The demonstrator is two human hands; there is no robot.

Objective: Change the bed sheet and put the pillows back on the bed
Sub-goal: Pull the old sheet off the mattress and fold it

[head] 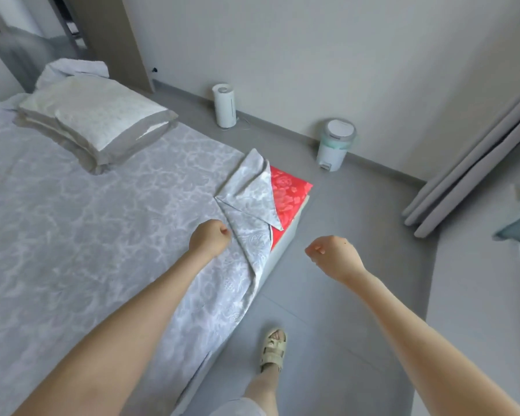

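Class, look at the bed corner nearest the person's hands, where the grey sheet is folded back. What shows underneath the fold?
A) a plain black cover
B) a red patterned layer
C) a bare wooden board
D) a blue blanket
B: the grey sheet is turned back on itself at that corner, and a red patterned layer shows beneath it.

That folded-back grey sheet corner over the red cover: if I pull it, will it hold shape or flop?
Likely floppy: the sheet corner lies in flat, creased folds and its edge drapes limply over the bed base. Probably light, as it looks thin. It may slide easily, since the red cover beneath looks glossy.
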